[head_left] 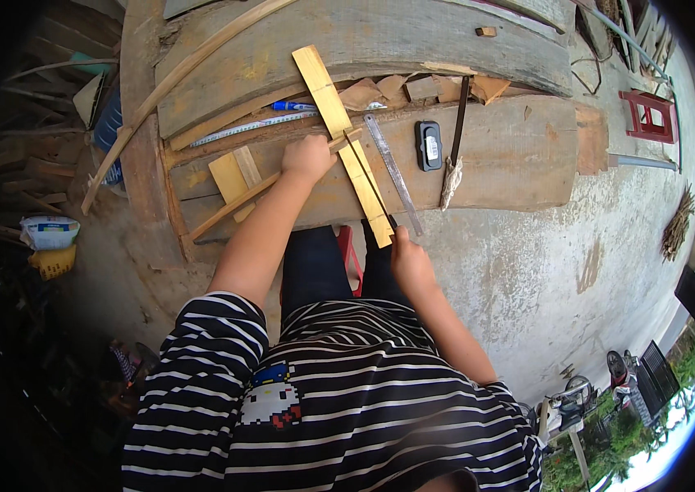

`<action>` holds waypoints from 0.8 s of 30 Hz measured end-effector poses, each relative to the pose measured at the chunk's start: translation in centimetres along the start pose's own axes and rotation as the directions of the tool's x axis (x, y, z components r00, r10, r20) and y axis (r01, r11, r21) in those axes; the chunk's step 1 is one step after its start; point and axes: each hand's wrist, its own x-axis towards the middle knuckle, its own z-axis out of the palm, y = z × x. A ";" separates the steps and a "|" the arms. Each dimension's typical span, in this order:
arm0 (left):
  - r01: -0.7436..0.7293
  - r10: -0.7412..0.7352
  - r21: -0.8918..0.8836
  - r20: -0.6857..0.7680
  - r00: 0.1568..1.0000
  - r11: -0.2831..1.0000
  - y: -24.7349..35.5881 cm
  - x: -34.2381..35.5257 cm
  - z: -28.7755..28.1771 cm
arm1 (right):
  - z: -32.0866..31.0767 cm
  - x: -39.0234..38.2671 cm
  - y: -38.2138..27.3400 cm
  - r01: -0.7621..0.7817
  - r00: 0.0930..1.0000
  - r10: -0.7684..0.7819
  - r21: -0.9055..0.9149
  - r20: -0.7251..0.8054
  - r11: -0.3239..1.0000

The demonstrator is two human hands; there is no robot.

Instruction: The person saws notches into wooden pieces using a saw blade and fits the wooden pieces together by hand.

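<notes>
My left hand (306,157) is closed round a long narrow wooden strip (237,201), whose far end lies across a yellow wooden board (323,88). The board lies slantwise on the bench, its near end above my lap. In my right hand (411,261), closed by the near end of the board, is a thin dark blade-like tool (370,184). The tool runs along the board and meets the wooden strip near its tip. My right fingers hide its grip, and its edge is too small to make out. A metal ruler (393,174) lies just right of the board.
On the plank bench (512,176) lie a black case (428,146), a dark blade with a wrapped handle (457,131), a tape measure strip (253,127), a blue marker (292,107) and wood scraps (372,92). A red stool (647,115) stands at the far right.
</notes>
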 end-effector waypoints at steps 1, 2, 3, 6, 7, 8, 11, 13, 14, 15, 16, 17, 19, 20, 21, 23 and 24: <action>0.003 -0.003 0.007 -0.015 1.000 1.000 0.1 0.0 0.1 | -0.1 -0.2 -0.3 0.012 0.998 -0.013 -0.020 -0.068 1.000; 0.001 -0.001 0.007 -0.011 1.000 1.000 0.1 -0.1 0.2 | -0.2 0.0 -0.6 -0.029 0.997 0.026 -0.049 -0.066 0.998; 0.007 -0.006 0.011 -0.022 1.000 1.000 0.2 -0.1 0.1 | -0.2 0.9 -1.2 -0.014 0.997 0.010 -0.059 -0.081 0.998; 0.016 -0.016 0.013 0.011 1.000 1.000 0.2 0.0 -0.1 | 0.5 5.7 -2.9 0.001 0.992 -0.010 -0.076 -0.124 0.997; 0.023 -0.023 0.011 0.010 1.000 1.000 0.2 0.0 -0.2 | 1.0 8.0 -3.6 0.065 0.986 -0.074 -0.066 -0.147 0.996; 0.029 -0.029 0.009 0.012 1.000 1.000 0.2 0.1 -0.3 | 1.6 9.9 -4.1 0.193 0.952 -0.198 -0.045 -0.232 0.980; 0.043 -0.044 -0.009 -0.006 0.999 0.999 0.2 0.4 -0.4 | 3.2 12.3 -3.1 0.152 0.958 -0.155 -0.033 -0.243 0.988; 0.054 -0.054 -0.027 0.007 0.999 0.998 0.1 0.3 -0.2 | 3.4 10.5 -1.3 0.080 0.980 -0.084 -0.031 -0.183 0.996; 0.053 -0.053 -0.031 0.015 0.998 0.998 0.1 0.4 -0.1 | 3.2 8.9 -0.3 0.129 0.960 -0.130 -0.020 -0.246 0.991; 0.052 -0.052 -0.036 0.020 0.998 0.998 0.0 0.5 -0.1 | 2.8 7.0 0.6 0.051 0.984 -0.056 -0.032 -0.167 0.998; 0.046 -0.046 -0.039 0.011 0.999 0.998 0.0 0.5 0.0 | 2.3 5.2 1.2 0.086 0.974 -0.089 -0.027 -0.206 0.996; 0.042 -0.042 -0.043 -0.001 0.999 0.998 0.0 0.5 0.0 | 1.7 4.4 1.2 0.023 0.986 -0.030 -0.048 -0.161 0.999; 0.041 -0.042 -0.041 -0.007 0.999 0.998 -0.1 0.4 0.0 | 0.6 4.5 0.3 -0.049 0.993 0.041 -0.068 -0.110 0.996; 0.039 -0.039 -0.036 0.001 0.999 0.999 0.0 0.4 0.0 | 0.3 5.5 -0.6 0.031 0.986 -0.039 -0.050 -0.161 0.998; 0.032 -0.032 -0.031 0.000 0.999 0.999 0.0 0.5 0.0 | 0.2 7.4 -1.7 -0.009 0.994 0.002 -0.070 -0.108 0.997; 0.033 -0.032 -0.036 0.003 0.999 0.999 0.0 0.5 -0.1 | 0.5 12.1 -3.6 0.172 0.963 -0.181 -0.062 -0.202 0.983; 0.041 -0.040 -0.034 0.011 0.999 0.999 0.0 0.6 -0.2 | 0.9 12.8 -3.7 0.164 0.969 -0.172 -0.060 -0.177 0.985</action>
